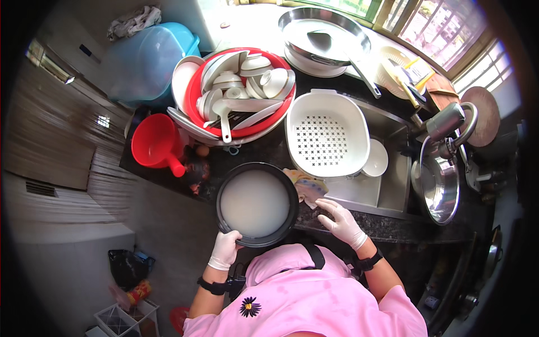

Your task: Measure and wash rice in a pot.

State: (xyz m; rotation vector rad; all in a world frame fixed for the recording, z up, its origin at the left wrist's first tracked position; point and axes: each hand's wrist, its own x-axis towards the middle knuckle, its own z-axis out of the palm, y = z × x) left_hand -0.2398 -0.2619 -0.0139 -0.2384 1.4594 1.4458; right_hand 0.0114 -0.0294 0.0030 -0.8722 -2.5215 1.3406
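My left hand, in a white glove, grips the near-left rim of a round dark pot. Cloudy whitish liquid fills much of the pot, so its bottom is hidden. Gloved as well, my right hand is over the counter edge with its fingers apart and nothing in them. Its fingertips are close to a patterned cloth; whether they touch it I cannot tell. Beyond the cloth, a white perforated basket rests over part of the steel sink, partly covering a white bowl.
A red basin piled with white dishes stands at the back left, near a red dipper. A frying pan sits by the window. On the right are a faucet and a steel bowl.
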